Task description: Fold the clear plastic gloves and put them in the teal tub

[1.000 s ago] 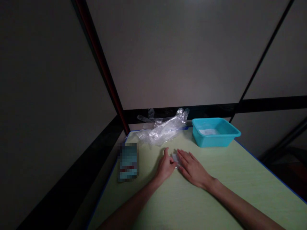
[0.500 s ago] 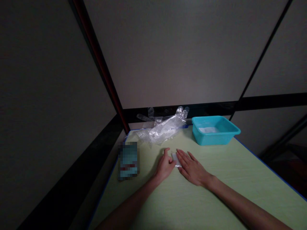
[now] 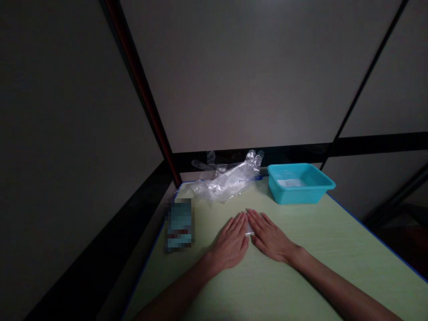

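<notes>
A small folded piece of clear, whitish plastic [image 3: 249,229] lies flat on the pale green table [image 3: 267,285], mostly covered by my hands. My left hand [image 3: 231,243] rests palm down with straight fingers over its left side. From the right, my right hand [image 3: 270,237] lies flat on its other side, fingers stretched out. The fingertips of both hands almost meet at the plastic's far end. Neither hand grips anything.
Clear disposable plastic gloves [image 3: 230,180] lie in a loose pile at the table's back edge, against the wall. A turquoise basin [image 3: 297,196] with something white inside stands at the back right. On the left is a blurred-out greenish packet [image 3: 179,223].
My left hand has gone from curled fingers at the plastic's left edge to lying flat on it. My right hand has stayed almost in place.
</notes>
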A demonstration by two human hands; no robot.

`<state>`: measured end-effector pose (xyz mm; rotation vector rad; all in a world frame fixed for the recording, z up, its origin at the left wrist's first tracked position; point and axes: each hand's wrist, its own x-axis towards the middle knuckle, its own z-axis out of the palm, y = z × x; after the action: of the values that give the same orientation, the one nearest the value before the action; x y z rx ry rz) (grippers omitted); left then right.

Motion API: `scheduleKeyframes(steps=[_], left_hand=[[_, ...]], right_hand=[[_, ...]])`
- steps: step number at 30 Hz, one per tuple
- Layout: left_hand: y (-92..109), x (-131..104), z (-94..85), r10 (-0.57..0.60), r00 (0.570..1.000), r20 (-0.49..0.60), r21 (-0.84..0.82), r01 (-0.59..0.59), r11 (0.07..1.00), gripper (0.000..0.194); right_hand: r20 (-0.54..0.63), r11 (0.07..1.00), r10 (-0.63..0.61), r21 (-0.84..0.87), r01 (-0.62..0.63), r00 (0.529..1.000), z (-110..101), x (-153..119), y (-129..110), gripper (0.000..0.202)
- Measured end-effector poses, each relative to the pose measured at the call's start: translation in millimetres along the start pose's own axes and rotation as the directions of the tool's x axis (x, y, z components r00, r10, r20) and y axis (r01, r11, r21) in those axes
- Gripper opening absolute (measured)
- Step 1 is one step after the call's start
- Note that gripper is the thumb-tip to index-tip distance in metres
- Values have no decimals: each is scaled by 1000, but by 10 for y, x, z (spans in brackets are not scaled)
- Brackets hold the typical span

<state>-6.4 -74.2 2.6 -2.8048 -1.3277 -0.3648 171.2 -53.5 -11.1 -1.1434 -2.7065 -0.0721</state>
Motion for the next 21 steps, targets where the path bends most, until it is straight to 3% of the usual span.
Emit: scheduleKeyframes(steps=[7, 14, 21], left_hand=[[9, 0, -21, -11, 1000, 17, 14, 10, 1000, 51], [1, 0, 9, -29, 999, 29, 36, 28, 999, 52], [-37, -21, 20, -14, 998, 55, -3, 14, 1000, 53]], right_hand=[[-29, 1000, -1, 25, 2, 1000, 35, -15, 0, 54], [23, 999, -8, 40, 7, 1000, -17, -14, 11, 55], [74, 999, 17, 38, -20, 997, -130, -159, 198, 68]])
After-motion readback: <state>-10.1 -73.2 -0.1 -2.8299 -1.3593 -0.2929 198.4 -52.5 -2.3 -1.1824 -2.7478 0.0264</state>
